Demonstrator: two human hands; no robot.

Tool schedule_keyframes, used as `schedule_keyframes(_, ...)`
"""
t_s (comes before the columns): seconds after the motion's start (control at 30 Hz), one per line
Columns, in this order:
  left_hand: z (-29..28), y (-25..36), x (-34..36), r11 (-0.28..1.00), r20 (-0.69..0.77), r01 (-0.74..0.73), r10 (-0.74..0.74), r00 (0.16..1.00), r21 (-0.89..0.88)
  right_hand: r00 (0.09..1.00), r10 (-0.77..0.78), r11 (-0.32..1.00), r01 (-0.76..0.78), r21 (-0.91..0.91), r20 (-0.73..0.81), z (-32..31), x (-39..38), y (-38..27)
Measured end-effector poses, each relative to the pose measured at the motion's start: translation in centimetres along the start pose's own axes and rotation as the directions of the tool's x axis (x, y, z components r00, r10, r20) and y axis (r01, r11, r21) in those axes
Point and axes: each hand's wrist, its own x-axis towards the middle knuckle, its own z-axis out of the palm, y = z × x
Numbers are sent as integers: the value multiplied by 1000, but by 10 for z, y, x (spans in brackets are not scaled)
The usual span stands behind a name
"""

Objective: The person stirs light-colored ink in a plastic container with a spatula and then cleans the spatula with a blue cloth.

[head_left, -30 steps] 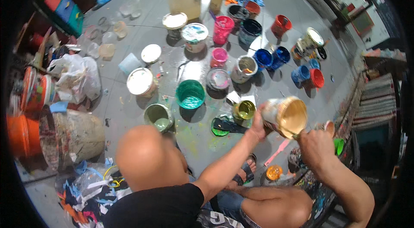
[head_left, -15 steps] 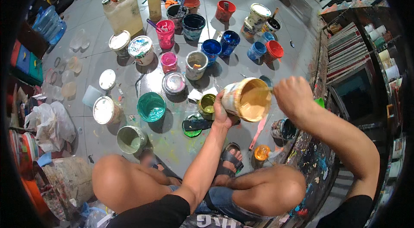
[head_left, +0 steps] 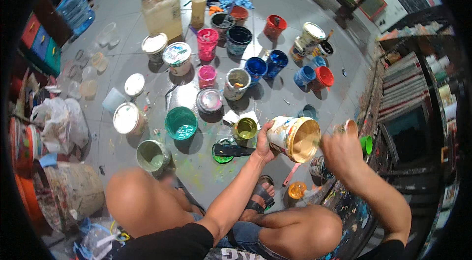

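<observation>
My left hand [head_left: 266, 143] grips a white, paint-smeared tub [head_left: 284, 134] from its left side. The tub is tilted on its side, its mouth toward my right hand, and pale tan-yellow paint [head_left: 306, 142] coats the inside. Right beside the rim, my right hand [head_left: 341, 152] is closed in a fist. Whatever its fingers hold is hidden, and the hand is slightly blurred. Behind that hand shows a small tan-rimmed cup [head_left: 350, 127]. Below my left hand stands a small olive-green paint cup [head_left: 245, 129], near a black-handled tool [head_left: 233, 150] lying across a green lid [head_left: 222, 157].
Several paint pots stand ahead, among them a green one [head_left: 181, 123], a pink one [head_left: 207, 43] and a blue one [head_left: 255, 69]. A large jug [head_left: 162, 11] is at the back. At right are a dark pot [head_left: 319, 167], a bright green cup [head_left: 366, 144] and a rack [head_left: 405, 83].
My right hand has come down to lie level with the tub's rim. The tub's mouth has turned further to the right. The whole view has shifted a little.
</observation>
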Motion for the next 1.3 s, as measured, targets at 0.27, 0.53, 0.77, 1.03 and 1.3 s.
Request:
schedule_keyframes(0.27,-1,-20,-3,993,6,112,-112,994,-40,992,114,987,-120,-106,-57,28,8,21)
schedule_keyframes(0.53,-15,3,0,1000,0,15,-15,1000,-27,997,70,995,-69,-69,19,44,11,15)
schedule_keyframes(0.77,-19,14,-4,997,-77,36,-41,996,-67,997,-80,997,80,-13,-11,23,-8,-33)
schedule_keyframes(1.03,-13,-6,3,993,-55,65,-71,996,-97,977,1,994,-25,-109,-215,15,14,-41)
schedule_keyframes(1.3,-6,-12,1,993,-63,12,-20,998,-121,999,2,998,-4,-66,-40,11,33,-9)
